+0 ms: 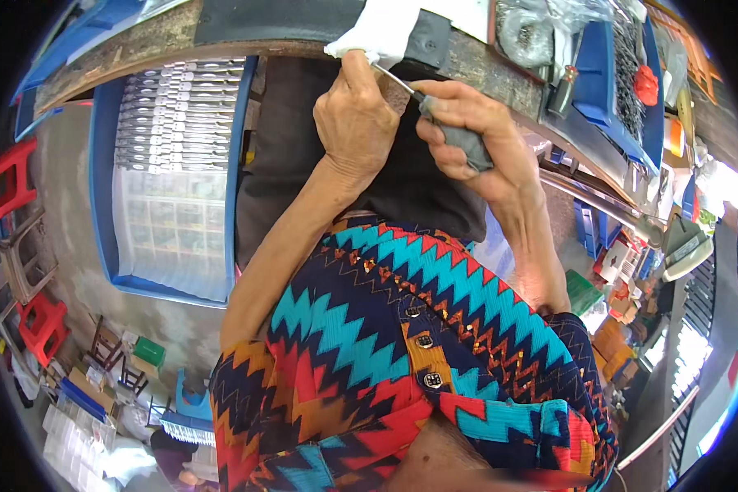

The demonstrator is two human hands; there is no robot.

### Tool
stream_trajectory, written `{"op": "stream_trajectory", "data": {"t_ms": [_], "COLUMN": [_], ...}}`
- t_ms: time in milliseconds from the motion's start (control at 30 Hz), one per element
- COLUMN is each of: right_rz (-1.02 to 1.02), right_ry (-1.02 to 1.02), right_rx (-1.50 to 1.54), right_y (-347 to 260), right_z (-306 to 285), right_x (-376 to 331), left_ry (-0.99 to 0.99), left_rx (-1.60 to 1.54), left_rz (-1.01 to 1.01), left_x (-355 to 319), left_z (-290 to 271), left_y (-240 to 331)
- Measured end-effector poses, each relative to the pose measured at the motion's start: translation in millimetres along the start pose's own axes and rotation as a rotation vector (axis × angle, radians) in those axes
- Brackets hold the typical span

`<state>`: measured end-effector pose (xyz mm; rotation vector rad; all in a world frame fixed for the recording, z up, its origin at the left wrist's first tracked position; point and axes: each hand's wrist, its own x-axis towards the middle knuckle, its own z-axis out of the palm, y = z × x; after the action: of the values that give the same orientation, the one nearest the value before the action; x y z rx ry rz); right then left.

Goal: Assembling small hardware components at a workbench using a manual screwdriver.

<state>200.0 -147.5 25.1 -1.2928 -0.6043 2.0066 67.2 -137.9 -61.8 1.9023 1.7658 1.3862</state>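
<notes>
At the bench's near edge my left hand [355,119] is closed, its fingertips pressed together against the lower end of a white, crumpled cloth-like piece [385,31]. A small pale bit shows beside those fingertips, but what they pinch is mostly hidden. My right hand [488,135] wraps around the grey handle of a screwdriver [461,146]. Its thin metal shaft slants up and left, and the tip ends close beside my left fingertips. Under both hands lies dark cloth [283,135] over my lap.
Left of my lap, a blue tray [101,205] holds rows of slim metal parts and clear plastic. On the worn wooden bench [500,70], a black-handled tool [562,92] lies near a blue bin [594,74] of dark small parts. Red stools [43,328] stand far left.
</notes>
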Motion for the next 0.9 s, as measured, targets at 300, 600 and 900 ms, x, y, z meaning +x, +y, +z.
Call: {"op": "stream_trajectory", "data": {"t_ms": [300, 600, 900], "right_rz": [-0.147, -0.355, -0.372], "right_ry": [-0.181, -0.19, -0.245], "right_rx": [-0.025, -0.013, -0.137], "right_y": [14.0, 60.3, 65.9], "right_z": [-12.2, -24.8, -9.5], "right_x": [3.3, 0.2, 13.1], "left_ry": [-0.241, -0.445, -0.425], "left_rx": [-0.17, -0.716, -1.159], "left_rz": [-0.227, -0.427, -0.673], "left_x": [5.7, 2.4, -11.6], "left_z": [-14.0, -38.3, -75.2], "left_y": [-0.3, -11.3, -25.2]}}
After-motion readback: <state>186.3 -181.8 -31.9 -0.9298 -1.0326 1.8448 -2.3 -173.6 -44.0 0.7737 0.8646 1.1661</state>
